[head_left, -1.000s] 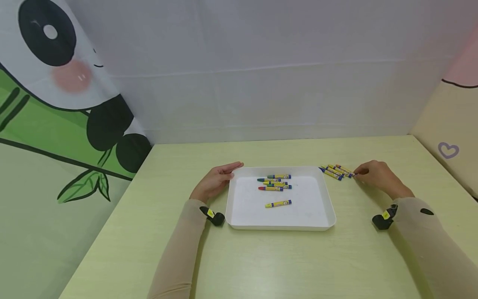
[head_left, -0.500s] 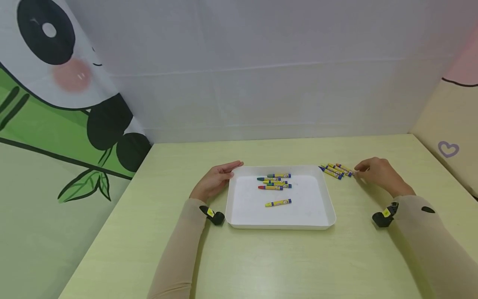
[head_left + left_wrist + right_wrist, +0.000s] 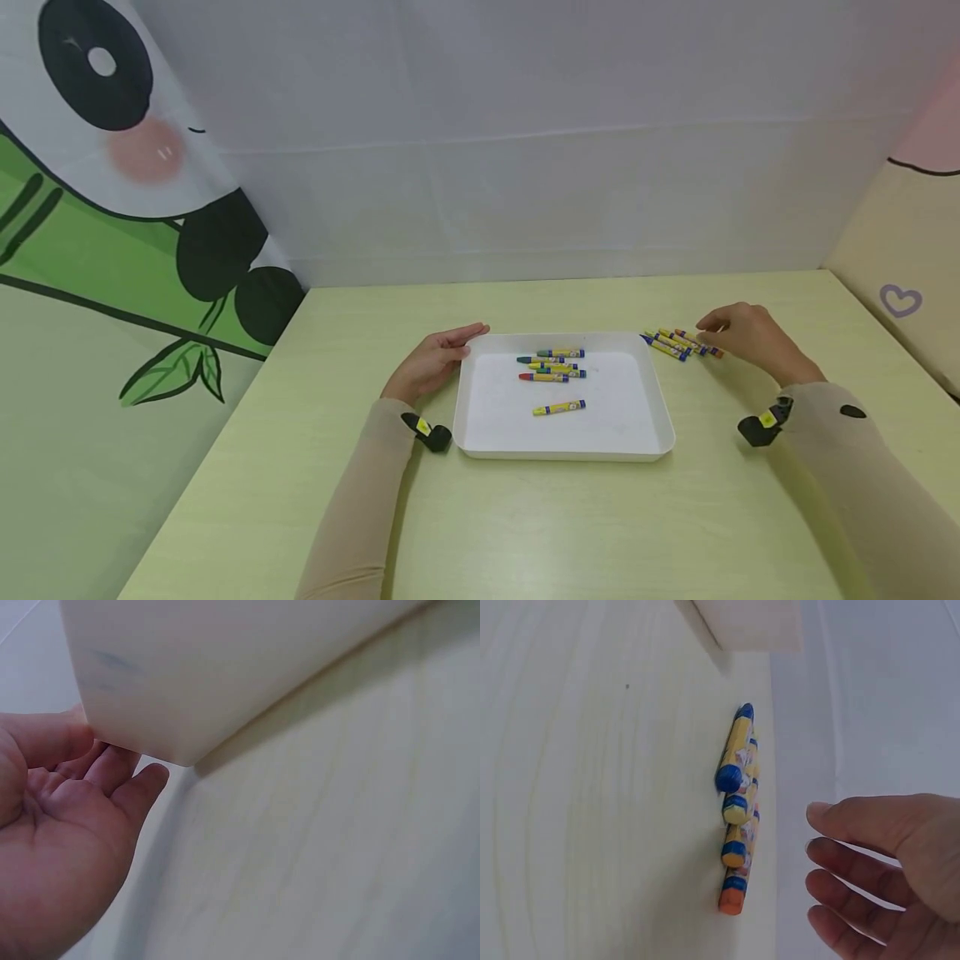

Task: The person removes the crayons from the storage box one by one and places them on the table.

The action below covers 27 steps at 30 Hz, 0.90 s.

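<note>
My left hand holds the far left corner of a white tray. In the left wrist view, its thumb lies against the tray's wall and the fingers curl at the edge. Several crayons in yellow and blue wrappers lie inside the tray, among them a red crayon and, nearer me, a yellow crayon. My right hand hovers by a row of several crayons on the table. In the right wrist view, its fingers are apart from the blue crayon and the orange crayon, holding nothing.
The pale wooden table meets a white cloth wall at the back. A printed panda panel stands on the left and a cream panel on the right. The row of crayons lies close to the tray's far right corner.
My right hand has risen and shifted slightly left, off the near ends of the crayon row. An orange crayon end now shows beneath it. My left hand and the tray stay put.
</note>
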Tool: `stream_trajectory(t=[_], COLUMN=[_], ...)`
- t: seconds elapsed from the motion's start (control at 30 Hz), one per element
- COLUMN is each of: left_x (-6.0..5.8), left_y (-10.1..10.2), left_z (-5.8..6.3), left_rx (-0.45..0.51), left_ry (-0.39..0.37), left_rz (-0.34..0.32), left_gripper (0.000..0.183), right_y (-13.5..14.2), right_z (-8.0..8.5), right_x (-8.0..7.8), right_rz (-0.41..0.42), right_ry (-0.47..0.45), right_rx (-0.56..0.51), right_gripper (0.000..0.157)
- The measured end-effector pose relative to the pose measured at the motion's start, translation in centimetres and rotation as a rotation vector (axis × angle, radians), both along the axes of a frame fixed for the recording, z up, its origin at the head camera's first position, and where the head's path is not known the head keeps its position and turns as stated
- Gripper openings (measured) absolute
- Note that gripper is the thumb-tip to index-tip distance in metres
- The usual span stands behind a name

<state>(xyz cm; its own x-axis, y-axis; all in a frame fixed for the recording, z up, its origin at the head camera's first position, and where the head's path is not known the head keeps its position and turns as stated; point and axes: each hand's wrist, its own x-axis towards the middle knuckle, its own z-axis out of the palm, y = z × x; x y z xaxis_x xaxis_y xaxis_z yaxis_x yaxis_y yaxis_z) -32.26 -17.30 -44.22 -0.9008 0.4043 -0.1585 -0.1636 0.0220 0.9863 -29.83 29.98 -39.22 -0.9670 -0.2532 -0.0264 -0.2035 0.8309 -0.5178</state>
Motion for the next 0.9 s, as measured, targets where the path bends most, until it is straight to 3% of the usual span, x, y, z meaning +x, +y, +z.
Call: stream_trajectory(t=[0.5, 0.7, 0.9], left_x=[0.0, 0.0, 0.3], left_y=[0.1, 0.1, 0.1], left_z=[0.3, 0.2, 0.3], left_rx=[-0.002, -0.005, -0.005], left_ry=[0.012, 0.004, 0.011], left_rz=[-0.003, 0.002, -0.022], left_gripper=[0.049, 0.049, 0.049], right_y=[-4.7, -6.5, -8.5], right_z=[3.0, 3.0, 2.5], right_x=[-0.1, -0.1, 0.1], right_rz=[0.065, 0.121, 0.242], right_ry=[-0.041, -0.102, -0.121], right_rx=[-0.103, -0.135, -0.143], right_gripper=[0.030, 0.032, 0.032])
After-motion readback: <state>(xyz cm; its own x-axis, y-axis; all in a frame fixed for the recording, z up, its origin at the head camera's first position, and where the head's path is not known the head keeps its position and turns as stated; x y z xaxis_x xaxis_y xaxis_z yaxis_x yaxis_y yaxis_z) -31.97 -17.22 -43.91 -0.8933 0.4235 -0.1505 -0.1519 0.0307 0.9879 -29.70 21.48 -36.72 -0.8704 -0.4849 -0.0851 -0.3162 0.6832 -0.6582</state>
